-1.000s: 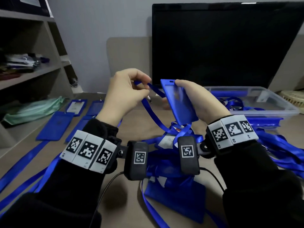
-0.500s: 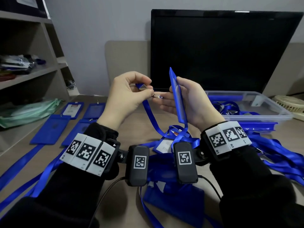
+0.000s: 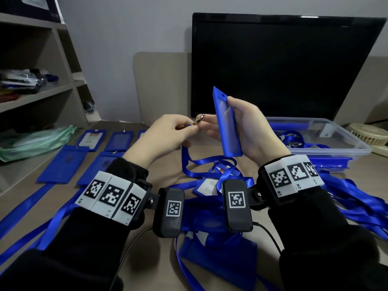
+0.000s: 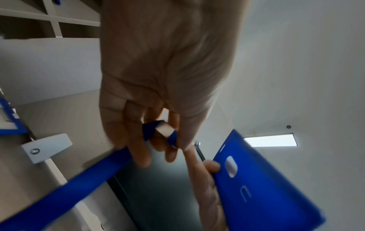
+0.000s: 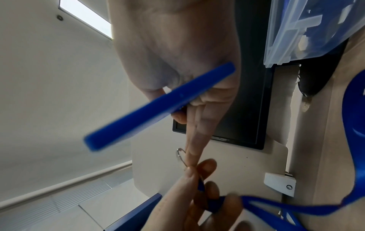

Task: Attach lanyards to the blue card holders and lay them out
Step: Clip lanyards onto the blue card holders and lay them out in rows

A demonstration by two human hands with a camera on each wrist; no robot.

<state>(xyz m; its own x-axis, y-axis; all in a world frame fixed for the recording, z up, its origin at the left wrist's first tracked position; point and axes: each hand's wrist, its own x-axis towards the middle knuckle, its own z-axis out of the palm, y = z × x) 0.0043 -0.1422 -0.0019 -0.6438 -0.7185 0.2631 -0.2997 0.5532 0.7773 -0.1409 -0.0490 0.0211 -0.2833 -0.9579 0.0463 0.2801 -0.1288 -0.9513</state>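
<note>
My right hand (image 3: 241,127) holds a blue card holder (image 3: 227,127) upright above the desk, thumb near its slotted top, seen edge-on as the card holder (image 5: 158,107) in the right wrist view. My left hand (image 3: 168,135) pinches the metal clip (image 3: 199,118) at the end of a blue lanyard (image 3: 189,164), whose strap hangs down to the desk. A right fingertip touches the clip (image 5: 182,157). In the left wrist view the lanyard (image 4: 158,131) end sits between my left fingers, with the holder's slot (image 4: 231,166) just to the right.
Several finished holders (image 3: 63,164) lie in rows at left, straps trailing toward me. More lanyards and holders are piled at centre (image 3: 210,217) and right (image 3: 357,196). A clear plastic bin (image 3: 336,143) and a dark monitor (image 3: 283,66) stand behind; shelves (image 3: 31,95) at left.
My right hand has turned the holder from face-on to nearly edge-on and raised it. My left hand brought the lanyard clip up toward my right fingers.
</note>
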